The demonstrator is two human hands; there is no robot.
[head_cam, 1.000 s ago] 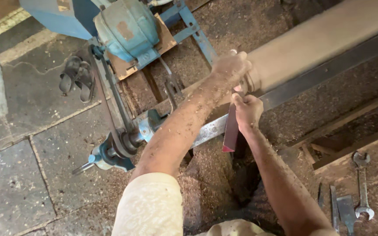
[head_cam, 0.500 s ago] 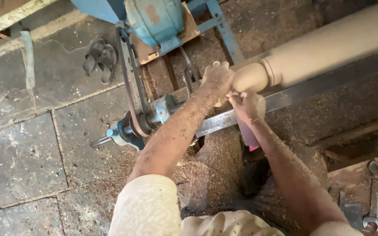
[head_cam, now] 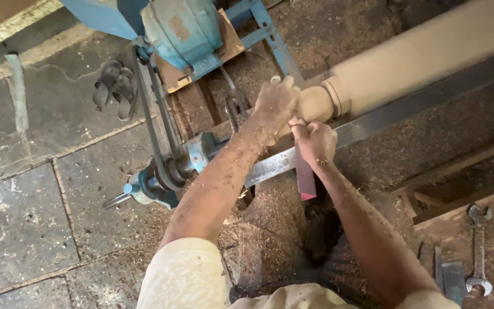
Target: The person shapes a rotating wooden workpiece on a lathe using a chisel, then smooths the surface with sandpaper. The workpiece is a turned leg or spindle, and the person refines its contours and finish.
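Two sandals (head_cam: 115, 87) lie on the stone floor at the upper left of the frame, beside a blue motor (head_cam: 181, 31) whose belt (head_cam: 158, 123) runs down to a pulley at centre left. Right of that, the left hand (head_cam: 275, 103) rests curled over the narrow end of a pale wooden post (head_cam: 418, 63) that stretches to the upper right. Just below it, the right hand (head_cam: 314, 143) is clenched around a chisel (head_cam: 305, 174) with a reddish handle, braced on a long metal bar (head_cam: 373, 123). A wrench (head_cam: 478, 249) lies at lower right.
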